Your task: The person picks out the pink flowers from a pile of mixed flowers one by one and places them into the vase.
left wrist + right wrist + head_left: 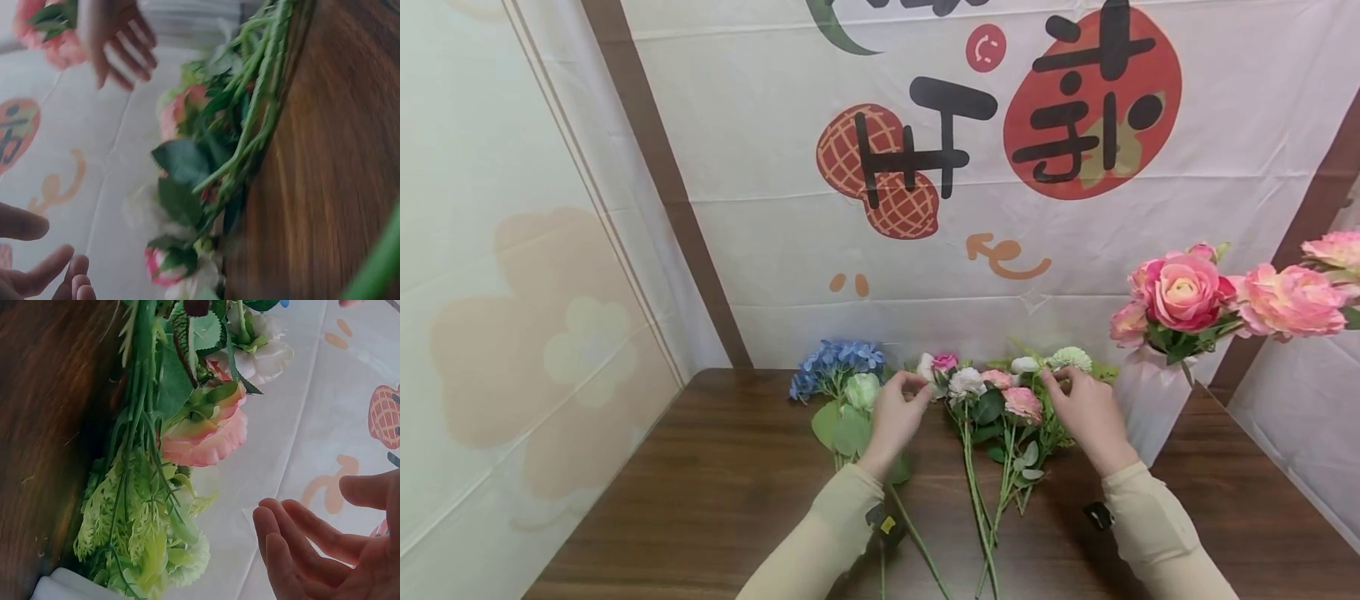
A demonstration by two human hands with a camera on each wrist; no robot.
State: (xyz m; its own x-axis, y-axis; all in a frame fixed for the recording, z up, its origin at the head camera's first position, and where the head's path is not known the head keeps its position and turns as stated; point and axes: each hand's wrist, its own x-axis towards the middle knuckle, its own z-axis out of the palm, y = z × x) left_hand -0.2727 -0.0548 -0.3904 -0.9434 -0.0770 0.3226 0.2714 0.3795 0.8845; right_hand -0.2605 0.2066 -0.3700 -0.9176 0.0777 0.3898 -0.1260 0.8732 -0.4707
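Note:
My left hand (898, 417) hovers over the table between a blue hydrangea (842, 362) and a white-and-pink flower (942, 367). Its fingers are loosely bent with nothing between them, as the left wrist view shows of the hand (44, 269). Above the greenery on the right, my right hand (1088, 417) is held near a pale green pompon flower (1070, 358). The right wrist view shows this hand (337, 550) relaxed, thumb apart from the fingers, holding nothing. Between the hands lie a pink flower (1022, 403), a white flower (966, 384) and several green stems (973, 483).
A white vase (1150, 400) with pink flowers (1187, 292) stands at the right, close to my right hand. Green leaves (842, 429) lie under the hydrangea at the left. A printed white cloth (760, 250) hangs behind the brown wooden table (700, 500).

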